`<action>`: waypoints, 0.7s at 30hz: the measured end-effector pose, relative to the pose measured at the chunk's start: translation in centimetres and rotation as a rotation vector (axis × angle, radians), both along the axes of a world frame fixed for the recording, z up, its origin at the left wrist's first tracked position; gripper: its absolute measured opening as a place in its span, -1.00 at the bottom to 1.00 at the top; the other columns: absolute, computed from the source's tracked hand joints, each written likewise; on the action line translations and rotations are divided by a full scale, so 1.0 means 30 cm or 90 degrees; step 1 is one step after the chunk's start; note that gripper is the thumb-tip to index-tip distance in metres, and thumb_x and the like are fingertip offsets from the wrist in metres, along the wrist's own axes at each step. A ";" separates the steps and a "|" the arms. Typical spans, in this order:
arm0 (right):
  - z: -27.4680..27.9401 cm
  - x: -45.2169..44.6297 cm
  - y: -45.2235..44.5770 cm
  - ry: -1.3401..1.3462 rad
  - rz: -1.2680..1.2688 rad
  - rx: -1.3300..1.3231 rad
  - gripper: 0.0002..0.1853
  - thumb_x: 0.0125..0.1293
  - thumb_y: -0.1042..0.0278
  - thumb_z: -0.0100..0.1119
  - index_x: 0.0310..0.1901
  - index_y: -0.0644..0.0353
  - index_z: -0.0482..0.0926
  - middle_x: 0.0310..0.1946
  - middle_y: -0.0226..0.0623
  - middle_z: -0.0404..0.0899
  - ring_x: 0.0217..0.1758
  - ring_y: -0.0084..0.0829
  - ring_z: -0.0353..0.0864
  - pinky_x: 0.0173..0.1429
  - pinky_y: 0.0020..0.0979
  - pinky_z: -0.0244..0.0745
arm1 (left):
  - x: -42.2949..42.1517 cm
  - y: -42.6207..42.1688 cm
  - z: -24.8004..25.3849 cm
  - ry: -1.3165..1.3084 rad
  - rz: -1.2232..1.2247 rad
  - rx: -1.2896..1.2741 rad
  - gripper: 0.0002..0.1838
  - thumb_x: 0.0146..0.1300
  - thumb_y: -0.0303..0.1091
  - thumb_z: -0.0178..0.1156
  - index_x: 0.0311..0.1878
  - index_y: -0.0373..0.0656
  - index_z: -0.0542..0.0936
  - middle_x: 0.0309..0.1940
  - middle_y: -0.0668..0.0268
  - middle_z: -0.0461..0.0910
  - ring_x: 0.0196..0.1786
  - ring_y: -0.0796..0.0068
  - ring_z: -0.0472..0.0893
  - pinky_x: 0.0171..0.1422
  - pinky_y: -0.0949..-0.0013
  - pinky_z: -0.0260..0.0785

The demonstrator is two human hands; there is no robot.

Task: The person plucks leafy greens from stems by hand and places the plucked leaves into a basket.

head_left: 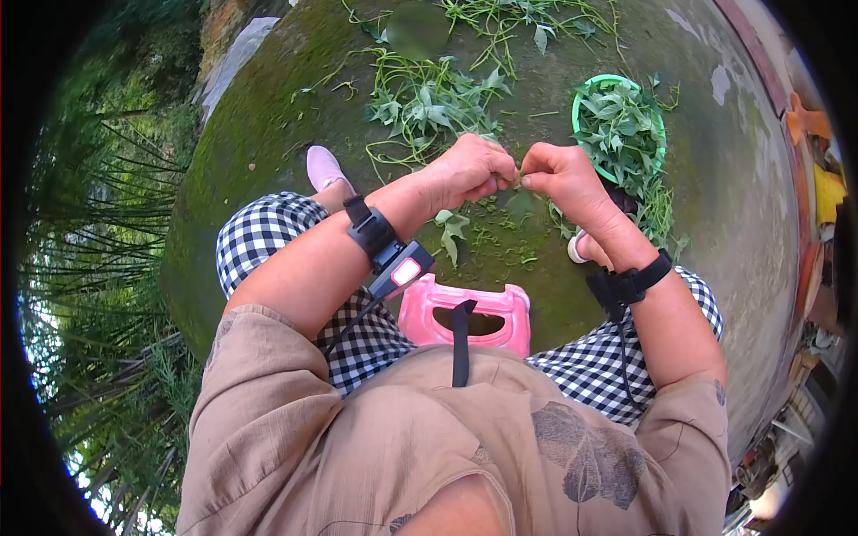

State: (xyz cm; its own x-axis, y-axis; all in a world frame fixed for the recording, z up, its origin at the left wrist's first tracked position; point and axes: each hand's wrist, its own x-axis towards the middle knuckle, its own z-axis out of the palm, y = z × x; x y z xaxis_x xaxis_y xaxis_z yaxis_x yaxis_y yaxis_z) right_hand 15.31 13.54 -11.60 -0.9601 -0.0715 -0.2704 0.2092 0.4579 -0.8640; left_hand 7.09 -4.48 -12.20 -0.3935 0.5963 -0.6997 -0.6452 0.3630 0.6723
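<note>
My left hand (474, 170) and my right hand (563, 179) meet above the mossy ground, fingertips almost touching. Both are pinched closed on a thin green stem (516, 181) between them, and a blurred leaf (520, 204) hangs below. Just beyond my left hand lies a heap of leafy vines (429, 107). A green-rimmed basket (662, 134) full of picked leaves (617, 121) stands beyond my right hand. One leafy sprig (451, 234) is on the ground below my left hand.
A pink plastic stool (416, 308) is between my legs. More vines (536, 13) lie at the top, and others (660, 214) beside my foot at the right. Small green bits (496, 241) are scattered on the ground. Dense plants (107, 223) line the left side.
</note>
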 end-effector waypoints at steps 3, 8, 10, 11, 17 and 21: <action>0.014 0.007 0.004 -0.042 -0.072 -0.128 -0.92 0.07 0.52 0.25 -0.37 0.26 0.60 -0.57 -0.41 0.54 -0.47 -0.61 0.49 -0.33 -0.49 0.41 | 0.006 0.002 -0.001 0.014 -0.004 -0.015 -0.89 0.03 -0.44 0.25 -0.50 -0.28 0.60 -0.63 0.33 0.50 -0.73 0.68 0.33 -0.71 0.53 0.02; 0.050 -0.021 0.109 -0.015 -0.171 -0.187 -0.97 0.13 0.53 0.23 -0.37 0.25 0.59 -0.54 -0.50 0.55 -0.47 -0.68 0.47 -0.33 -0.56 0.41 | 0.016 -0.016 -0.058 0.008 -0.024 -0.024 -0.89 0.02 -0.45 0.25 -0.51 -0.29 0.59 -0.64 0.32 0.50 -0.73 0.67 0.32 -0.71 0.52 0.00; 0.068 -0.036 0.195 0.017 -0.225 -0.153 -0.97 0.13 0.53 0.23 -0.38 0.24 0.60 -0.54 -0.47 0.56 -0.51 -0.67 0.48 -0.38 -0.56 0.41 | 0.019 -0.021 -0.060 -0.009 0.003 -0.051 -0.90 0.03 -0.45 0.24 -0.50 -0.28 0.58 -0.64 0.32 0.50 -0.73 0.66 0.31 -0.70 0.52 0.00; 0.061 -0.043 0.247 0.027 -0.254 -0.133 -0.97 0.12 0.53 0.23 -0.37 0.25 0.60 -0.54 -0.46 0.57 -0.53 -0.67 0.48 -0.39 -0.56 0.41 | 0.019 -0.025 -0.061 -0.017 0.016 -0.065 -0.90 0.03 -0.46 0.24 -0.50 -0.28 0.58 -0.64 0.32 0.50 -0.73 0.66 0.30 -0.70 0.52 0.00; 0.049 -0.039 0.390 0.050 -0.398 0.546 -0.72 0.09 0.43 0.32 -0.12 0.20 0.64 -0.39 -0.31 0.66 -0.38 -0.46 0.63 -0.24 -0.40 0.52 | 0.003 -0.047 -0.065 -0.255 0.105 0.002 -0.87 0.20 -0.41 0.18 -0.26 -0.29 0.56 -0.45 0.26 0.58 -0.63 0.68 0.33 -0.64 0.57 0.05; 0.020 -0.035 0.199 0.126 -0.178 0.190 -0.85 0.11 0.48 0.29 -0.25 0.23 0.63 -0.50 -0.36 0.61 -0.43 -0.57 0.57 -0.30 -0.51 0.46 | -0.002 -0.042 -0.059 -0.315 0.148 0.030 -0.85 0.25 -0.42 0.13 -0.18 -0.29 0.54 -0.39 0.24 0.58 -0.60 0.68 0.32 -0.63 0.61 0.06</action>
State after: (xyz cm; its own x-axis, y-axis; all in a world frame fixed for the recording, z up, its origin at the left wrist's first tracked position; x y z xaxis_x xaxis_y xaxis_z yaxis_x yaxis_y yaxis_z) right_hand 14.25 19.50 -11.01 -0.9666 0.2516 -0.0486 0.2043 0.6422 -0.7388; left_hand 7.04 -5.75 -13.96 -0.1498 0.5678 -0.8094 -0.9482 0.1496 0.2803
